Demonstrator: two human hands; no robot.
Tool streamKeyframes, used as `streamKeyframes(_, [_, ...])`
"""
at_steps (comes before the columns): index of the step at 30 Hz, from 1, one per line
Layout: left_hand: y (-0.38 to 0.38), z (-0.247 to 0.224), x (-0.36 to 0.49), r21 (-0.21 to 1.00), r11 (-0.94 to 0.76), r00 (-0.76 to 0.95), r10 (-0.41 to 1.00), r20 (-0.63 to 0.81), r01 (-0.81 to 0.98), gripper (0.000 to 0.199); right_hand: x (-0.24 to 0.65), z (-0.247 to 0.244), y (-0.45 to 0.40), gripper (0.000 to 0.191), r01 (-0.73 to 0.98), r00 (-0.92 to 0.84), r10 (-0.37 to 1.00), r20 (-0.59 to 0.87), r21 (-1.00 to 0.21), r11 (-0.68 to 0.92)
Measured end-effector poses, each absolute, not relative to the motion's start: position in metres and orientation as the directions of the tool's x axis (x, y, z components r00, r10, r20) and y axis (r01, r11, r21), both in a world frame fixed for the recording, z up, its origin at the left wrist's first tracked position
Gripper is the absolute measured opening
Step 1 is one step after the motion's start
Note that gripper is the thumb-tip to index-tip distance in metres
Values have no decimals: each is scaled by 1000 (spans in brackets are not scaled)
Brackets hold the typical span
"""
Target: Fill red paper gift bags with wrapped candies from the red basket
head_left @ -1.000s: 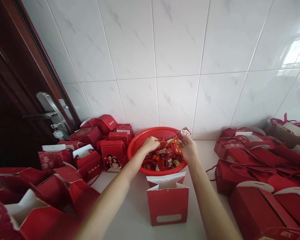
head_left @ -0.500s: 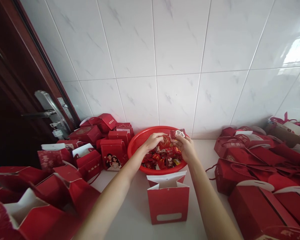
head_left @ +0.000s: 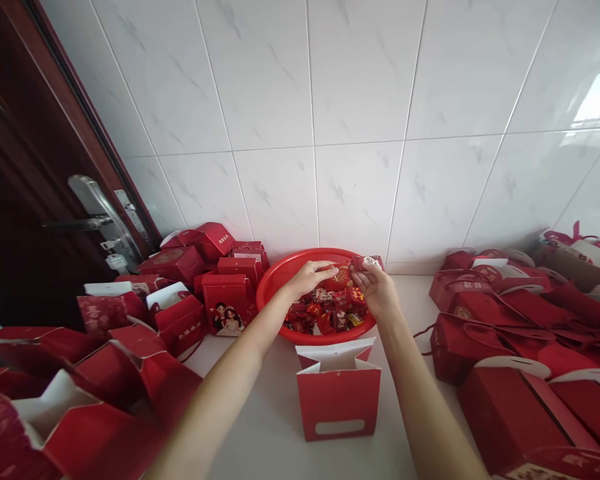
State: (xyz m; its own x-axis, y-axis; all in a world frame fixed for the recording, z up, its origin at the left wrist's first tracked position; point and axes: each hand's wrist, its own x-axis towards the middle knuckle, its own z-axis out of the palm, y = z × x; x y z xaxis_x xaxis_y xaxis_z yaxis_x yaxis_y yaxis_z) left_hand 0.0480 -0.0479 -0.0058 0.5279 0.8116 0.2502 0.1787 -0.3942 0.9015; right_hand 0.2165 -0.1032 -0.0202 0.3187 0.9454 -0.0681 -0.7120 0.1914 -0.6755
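Note:
Over the red plastic basket (head_left: 266, 293), my left hand (head_left: 307, 279) pinches a red and gold wrapped candy (head_left: 341, 279) at its fingertips. My right hand (head_left: 379, 291), palm partly turned up, grips a dark red candy packet (head_left: 370, 261) with a pale label and dark characters, at the basket's far right rim. Several wrapped candies (head_left: 325, 313) in red and a few other colours lie in the basket below both hands. Between my forearms, in front of the basket, a red paper gift box (head_left: 339, 403) stands upright with its top open.
Several red gift boxes (head_left: 180, 320) crowd the left side, some with raised flaps. More red boxes with handles (head_left: 485, 347) fill the right side. A tiled wall (head_left: 360, 193) rises behind the white tabletop (head_left: 260, 407). A dark door with a metal handle (head_left: 103, 213) is at left.
My right hand has shifted slightly right with the labelled packet, turning its palm more upward. My left hand has moved slightly right with the red and gold candy.

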Motion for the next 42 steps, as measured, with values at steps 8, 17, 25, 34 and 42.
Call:
streamKeyframes(8, [-49, -4, 50, 915, -353, 459, 858, 232, 197, 36, 215, -21, -105, 11, -693, 300, 952, -58, -699, 176])
streamKeyframes(17, [-36, -17, 45, 656, -309, 357, 932, 65, 688, 24, 213, -22, -106, 16, -628, 362, 932, -31, -746, 220])
streamKeyframes(25, [-46, -27, 60, 516, -519, 599, 801, 14, 681, 18, 211, -23, -112, 19, -567, 326, 944, 46, -790, 234])
streamKeyframes(34, [-44, -31, 67, 585, -510, 643, 766, -26, 631, 7, 213, -22, -113, 25, -543, 275, 959, 72, -811, 217])
streamKeyframes(42, [-29, -31, 61, 768, -432, 570, 814, 107, 472, 11, 213, -20, -114, 23, -557, 283, 956, 77, -798, 230])
